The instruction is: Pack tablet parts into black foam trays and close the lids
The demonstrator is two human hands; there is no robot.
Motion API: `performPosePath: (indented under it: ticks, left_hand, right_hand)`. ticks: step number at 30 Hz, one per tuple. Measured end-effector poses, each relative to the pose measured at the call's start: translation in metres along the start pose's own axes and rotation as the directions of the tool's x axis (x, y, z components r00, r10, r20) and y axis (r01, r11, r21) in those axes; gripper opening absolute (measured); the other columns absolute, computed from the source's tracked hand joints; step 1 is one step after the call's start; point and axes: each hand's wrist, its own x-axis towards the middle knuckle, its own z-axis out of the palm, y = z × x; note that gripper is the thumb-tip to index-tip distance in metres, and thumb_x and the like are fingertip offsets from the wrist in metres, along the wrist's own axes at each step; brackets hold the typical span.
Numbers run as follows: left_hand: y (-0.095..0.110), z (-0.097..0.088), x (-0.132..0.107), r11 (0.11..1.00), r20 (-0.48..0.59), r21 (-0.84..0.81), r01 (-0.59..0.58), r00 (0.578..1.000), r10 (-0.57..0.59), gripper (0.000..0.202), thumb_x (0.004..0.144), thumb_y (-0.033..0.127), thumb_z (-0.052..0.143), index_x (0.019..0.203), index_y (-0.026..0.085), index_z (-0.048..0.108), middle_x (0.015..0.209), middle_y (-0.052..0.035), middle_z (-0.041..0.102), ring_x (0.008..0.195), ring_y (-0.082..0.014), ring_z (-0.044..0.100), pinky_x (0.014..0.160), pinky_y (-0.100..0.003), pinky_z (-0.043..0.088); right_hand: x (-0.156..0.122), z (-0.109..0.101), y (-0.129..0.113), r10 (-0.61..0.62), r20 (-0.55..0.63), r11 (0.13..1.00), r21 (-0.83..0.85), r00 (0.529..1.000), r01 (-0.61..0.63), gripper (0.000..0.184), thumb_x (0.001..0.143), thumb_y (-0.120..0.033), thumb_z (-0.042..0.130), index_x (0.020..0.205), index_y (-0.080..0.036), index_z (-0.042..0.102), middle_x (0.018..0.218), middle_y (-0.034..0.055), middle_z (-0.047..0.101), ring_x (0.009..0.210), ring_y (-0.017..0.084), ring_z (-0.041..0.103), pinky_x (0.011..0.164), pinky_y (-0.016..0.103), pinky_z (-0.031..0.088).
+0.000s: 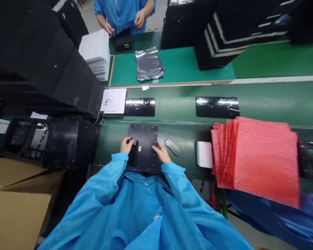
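Note:
A flat black panel (143, 156) with small screws along its edges and a small white label lies on the green bench in front of my body. My left hand (126, 145) is at the panel's left side, its fingers pinched round something small and dark that I cannot make out. Close by on the panel is a short black mark or part. My right hand (161, 152) grips the panel's right edge, thumb on top. To the right of that hand lies a thin grey strip (173, 147), tilted on the bench.
Red bubble bags (266, 159) are piled at right beside a white box (205, 154). Glossy black panels (217, 107) lie beyond. Tall black stacks (67, 73) and an open carton (18, 208) stand at left. Across the bench, a person in blue (123, 15) works near silvery bags (149, 64).

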Motion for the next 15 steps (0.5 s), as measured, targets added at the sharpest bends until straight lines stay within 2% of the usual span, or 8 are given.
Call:
performPosePath:
  ticks: [2,3,4,6,8,10,13,15]
  left_hand:
    - [0.001,0.021,-0.022,0.972,0.101,0.215,-0.097,0.992,0.076,0.056,0.074,0.040,0.065,0.125,0.019,0.058,0.146,-0.0121,0.043,0.138,-0.0283,0.033,0.112,-0.043,0.028]
    - [0.001,0.034,-0.035,0.923,0.177,0.356,-0.149,0.980,0.090,0.070,0.071,0.044,0.068,0.134,0.020,0.050,0.153,-0.0122,0.031,0.143,-0.0314,0.021,0.114,-0.049,0.022]
    - [0.001,0.048,-0.047,0.848,0.251,0.491,-0.199,0.965,0.080,0.085,0.068,0.049,0.070,0.142,0.019,0.040,0.157,-0.0137,0.020,0.145,-0.0351,0.011,0.114,-0.056,0.017]
    - [0.000,0.074,-0.066,0.697,0.332,0.672,-0.252,0.943,0.021,0.111,0.061,0.057,0.073,0.150,0.014,0.022,0.157,-0.0195,0.006,0.144,-0.0422,0.000,0.110,-0.065,0.011]
    - [-0.001,0.094,-0.074,0.605,0.343,0.749,-0.269,0.939,-0.007,0.123,0.057,0.058,0.076,0.151,0.010,0.012,0.156,-0.0245,0.001,0.142,-0.0462,-0.003,0.109,-0.068,0.009]
    - [-0.001,0.106,-0.074,0.570,0.335,0.778,-0.266,0.942,-0.017,0.124,0.058,0.058,0.075,0.151,0.009,0.011,0.156,-0.0262,0.002,0.141,-0.0477,-0.002,0.108,-0.069,0.008]
    - [0.002,0.115,-0.074,0.569,0.314,0.782,-0.256,0.949,-0.004,0.119,0.060,0.055,0.075,0.151,0.008,0.014,0.155,-0.0270,0.005,0.141,-0.0485,0.000,0.108,-0.069,0.007]
    - [0.006,0.117,-0.077,0.610,0.281,0.759,-0.230,0.960,0.011,0.115,0.061,0.047,0.076,0.150,0.008,0.015,0.155,-0.0276,0.004,0.141,-0.0481,-0.001,0.108,-0.069,0.006]
  right_hand:
    - [0.002,-0.033,0.006,-0.085,-0.093,0.936,-0.350,0.992,0.047,0.077,0.066,-0.055,0.068,0.130,-0.016,0.052,0.141,0.0169,0.045,0.133,0.037,0.035,0.108,0.054,0.027]
    - [0.003,-0.048,0.008,-0.128,-0.109,0.840,-0.541,0.986,0.050,0.075,0.071,-0.052,0.066,0.133,-0.014,0.049,0.144,0.0188,0.040,0.134,0.039,0.031,0.107,0.056,0.026]
    - [0.004,-0.061,0.009,-0.163,-0.082,0.719,-0.692,0.983,0.061,0.070,0.075,-0.048,0.064,0.133,-0.012,0.048,0.144,0.0208,0.039,0.132,0.040,0.032,0.105,0.057,0.028]
    - [0.005,-0.077,0.009,-0.164,0.117,0.486,-0.855,0.980,0.183,0.056,0.083,-0.036,0.058,0.131,-0.010,0.049,0.138,0.0227,0.045,0.124,0.038,0.042,0.101,0.052,0.035]
    - [0.007,-0.079,0.005,-0.116,0.367,0.331,-0.862,0.923,0.384,0.046,0.085,-0.026,0.054,0.127,-0.010,0.052,0.129,0.0213,0.052,0.115,0.033,0.051,0.098,0.044,0.041]
    - [0.012,-0.072,-0.003,-0.079,0.541,0.233,-0.807,0.837,0.543,0.044,0.084,-0.021,0.055,0.126,-0.009,0.052,0.125,0.0202,0.054,0.112,0.030,0.052,0.097,0.040,0.042]
    - [0.024,-0.061,-0.017,-0.003,0.694,0.143,-0.712,0.720,0.687,0.044,0.080,-0.019,0.059,0.122,-0.007,0.053,0.121,0.0202,0.055,0.110,0.030,0.053,0.096,0.038,0.042]
    - [0.035,-0.059,-0.027,0.062,0.757,0.112,-0.653,0.650,0.749,0.044,0.078,-0.019,0.062,0.119,-0.005,0.054,0.117,0.0201,0.056,0.107,0.030,0.053,0.093,0.038,0.043]
